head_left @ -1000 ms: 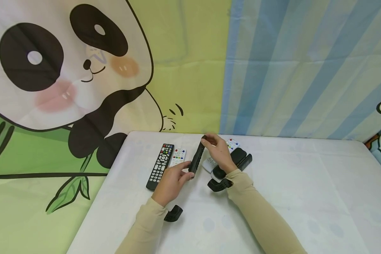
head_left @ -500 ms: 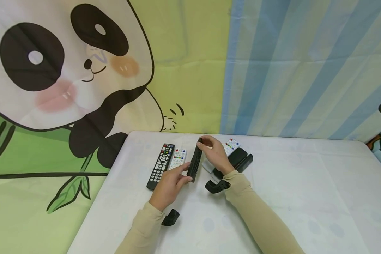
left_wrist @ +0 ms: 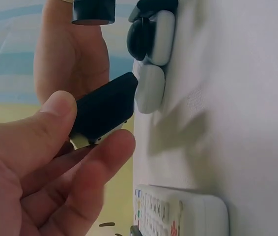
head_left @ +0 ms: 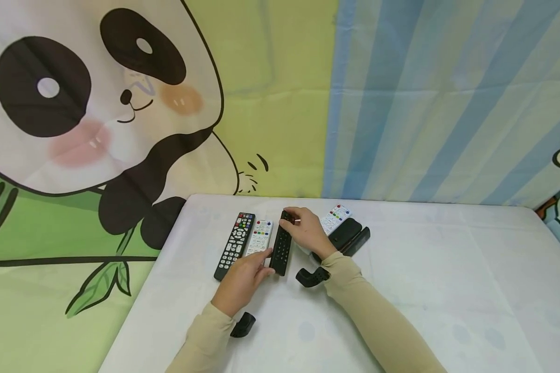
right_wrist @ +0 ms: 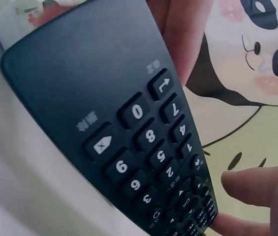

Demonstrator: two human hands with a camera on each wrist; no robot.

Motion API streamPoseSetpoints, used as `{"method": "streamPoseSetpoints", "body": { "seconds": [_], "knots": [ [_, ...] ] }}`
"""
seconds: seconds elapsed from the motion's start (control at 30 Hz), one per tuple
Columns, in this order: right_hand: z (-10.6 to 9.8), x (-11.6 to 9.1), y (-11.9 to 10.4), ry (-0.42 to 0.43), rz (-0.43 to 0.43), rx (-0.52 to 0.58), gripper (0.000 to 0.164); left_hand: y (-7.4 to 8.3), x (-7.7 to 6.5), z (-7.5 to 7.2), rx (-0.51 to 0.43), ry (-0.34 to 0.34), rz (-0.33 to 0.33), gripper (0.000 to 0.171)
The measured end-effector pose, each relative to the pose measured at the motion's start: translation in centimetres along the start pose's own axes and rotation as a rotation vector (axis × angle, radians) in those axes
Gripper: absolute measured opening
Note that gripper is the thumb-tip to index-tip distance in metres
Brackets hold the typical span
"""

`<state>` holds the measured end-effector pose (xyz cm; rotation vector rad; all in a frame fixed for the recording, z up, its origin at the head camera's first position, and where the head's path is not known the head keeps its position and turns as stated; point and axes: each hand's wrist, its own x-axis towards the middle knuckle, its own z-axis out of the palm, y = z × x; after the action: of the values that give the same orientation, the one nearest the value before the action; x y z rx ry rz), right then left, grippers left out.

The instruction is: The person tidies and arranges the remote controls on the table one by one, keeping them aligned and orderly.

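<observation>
Between my two hands is a black remote control [head_left: 281, 251], its button side up and tilted in the head view. My left hand [head_left: 240, 282] pinches its near end between thumb and fingers, as the left wrist view shows on the dark remote [left_wrist: 107, 108]. My right hand [head_left: 308, 233] grips the far end with its fingertips. White number keys show on the remote [right_wrist: 104, 73] in the right wrist view. Just left of it lie a white remote [head_left: 260, 235], partly behind my left hand, and a larger black remote [head_left: 235, 243] with white buttons.
Right of the held remote, a white remote [head_left: 334, 220] lies beside a black remote-like piece [head_left: 345, 235] and another dark one [head_left: 358, 241]; my right hand partly hides this group. The white table [head_left: 448, 290] meets a printed panda curtain [head_left: 280, 103] behind.
The held remote has come down and to the left, turning from edge-on to button side up, nearer the white remote. Both hands have moved with it, slightly left and toward the person.
</observation>
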<state>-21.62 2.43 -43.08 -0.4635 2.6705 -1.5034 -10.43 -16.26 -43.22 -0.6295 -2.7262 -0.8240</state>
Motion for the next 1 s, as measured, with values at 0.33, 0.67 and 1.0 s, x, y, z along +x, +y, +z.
{"method": "streamPoseSetpoints", "body": {
  "seconds": [0.33,0.67,1.0],
  "knots": [
    [0.9,0.1,0.0,0.002,-0.042,-0.175,0.047,-0.3,-0.3,-0.2,0.092,0.000,0.010,0.046],
    [2.0,0.3,-0.1,-0.053,-0.034,-0.290,0.048,-0.6,-0.8,0.0,0.199,-0.024,0.035,0.044],
    [2.5,0.3,-0.2,-0.112,-0.026,-0.403,0.049,-1.6,-1.1,0.6,0.302,-0.016,0.124,0.046]
  ]
}}
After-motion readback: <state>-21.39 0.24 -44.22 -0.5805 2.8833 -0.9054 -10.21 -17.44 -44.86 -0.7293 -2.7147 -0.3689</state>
